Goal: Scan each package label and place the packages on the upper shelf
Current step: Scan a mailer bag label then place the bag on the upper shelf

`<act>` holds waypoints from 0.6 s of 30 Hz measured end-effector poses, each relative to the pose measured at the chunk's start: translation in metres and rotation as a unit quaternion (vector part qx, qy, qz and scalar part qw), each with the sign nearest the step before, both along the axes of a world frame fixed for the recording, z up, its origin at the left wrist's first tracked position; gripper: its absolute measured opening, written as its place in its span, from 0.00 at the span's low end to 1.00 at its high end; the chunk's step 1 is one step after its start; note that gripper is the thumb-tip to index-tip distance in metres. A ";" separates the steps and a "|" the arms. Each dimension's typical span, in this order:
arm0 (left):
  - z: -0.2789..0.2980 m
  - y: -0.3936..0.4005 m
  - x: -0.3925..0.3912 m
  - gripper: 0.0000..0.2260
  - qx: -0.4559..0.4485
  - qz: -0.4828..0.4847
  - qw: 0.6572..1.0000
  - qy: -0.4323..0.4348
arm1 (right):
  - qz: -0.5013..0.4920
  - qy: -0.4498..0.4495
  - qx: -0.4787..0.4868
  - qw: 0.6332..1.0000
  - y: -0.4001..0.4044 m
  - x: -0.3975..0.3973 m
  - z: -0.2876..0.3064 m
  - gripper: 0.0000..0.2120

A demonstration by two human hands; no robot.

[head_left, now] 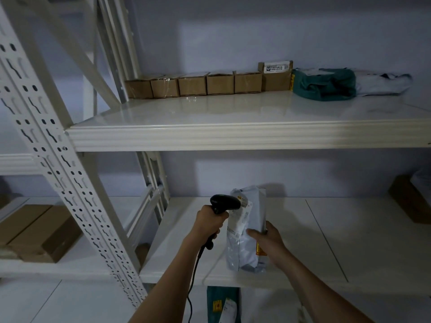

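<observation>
Nearest, at 6 o'clock low in frame, a green mailer (pixel 222 304) with a label lies below the lower shelf (pixel 326 241), seemingly unscanned. Above it, both hands work at mid-frame: left hand (pixel 211 222) clenched round the handle of a black scanner (pixel 224 203), cord trailing down; right hand (pixel 268 236) grasping a grey mailer bag (pixel 247 229) upright, its bottom edge near the shelf front, label turned toward the scanner head, which sits just beside the label. Step in hand, by my reading: scanning this package. Next move likely calls for lifting the bag toward 12 o'clock onto the upper shelf (pixel 233 136). Far back there: a row of cardboard boxes (pixel 193 85), then a green bag (pixel 324 83) and a pale bag (pixel 382 83) at 1 o'clock; open space lies in front.
</observation>
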State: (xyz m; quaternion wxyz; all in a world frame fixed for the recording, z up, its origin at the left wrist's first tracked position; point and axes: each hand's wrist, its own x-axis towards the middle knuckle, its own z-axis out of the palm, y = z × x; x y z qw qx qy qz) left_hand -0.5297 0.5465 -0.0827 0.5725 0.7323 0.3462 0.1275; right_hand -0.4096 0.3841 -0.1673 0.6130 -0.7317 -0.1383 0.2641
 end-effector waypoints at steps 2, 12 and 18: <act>0.000 0.000 0.001 0.06 0.002 0.001 1.000 0.002 | -0.003 0.002 -0.002 1.000 0.000 0.001 0.000 0.21; 0.002 0.005 0.004 0.07 0.032 -0.001 0.999 0.025 | -0.003 0.006 -0.001 1.000 0.000 0.010 -0.002 0.21; 0.001 0.007 0.006 0.07 0.036 -0.002 0.999 0.028 | -0.002 0.014 -0.012 1.000 0.002 0.011 0.003 0.20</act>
